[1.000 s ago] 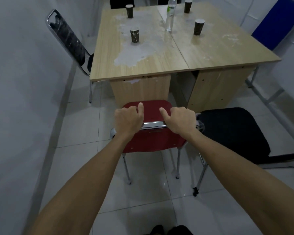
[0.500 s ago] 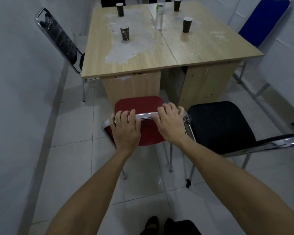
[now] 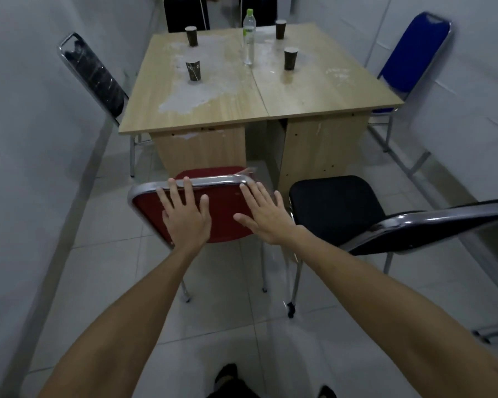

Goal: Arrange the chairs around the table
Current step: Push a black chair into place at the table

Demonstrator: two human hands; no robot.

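A red chair point(image 3: 224, 208) with a chrome frame stands at the near edge of the wooden table point(image 3: 314, 90), its seat facing the table's left cabinet. My left hand point(image 3: 184, 216) hovers flat over the red backrest with fingers spread. My right hand point(image 3: 263, 215) is open too, over the backrest's right side, fingertips near the chrome top rail. Neither hand grips the rail. A black chair point(image 3: 337, 205) stands beside the red one on the right, its backrest reaching toward the right edge of view.
A black chair point(image 3: 95, 79) stands at the table's left side against the wall, a blue chair point(image 3: 411, 56) at its right side, two dark chairs point(image 3: 184, 12) at the far end. Several paper cups point(image 3: 193, 70) and a water bottle point(image 3: 249, 38) stand on the table.
Both hands have let go of the red chair's top rail and opened flat. The view has pulled back, so more of the table and the other chairs shows.
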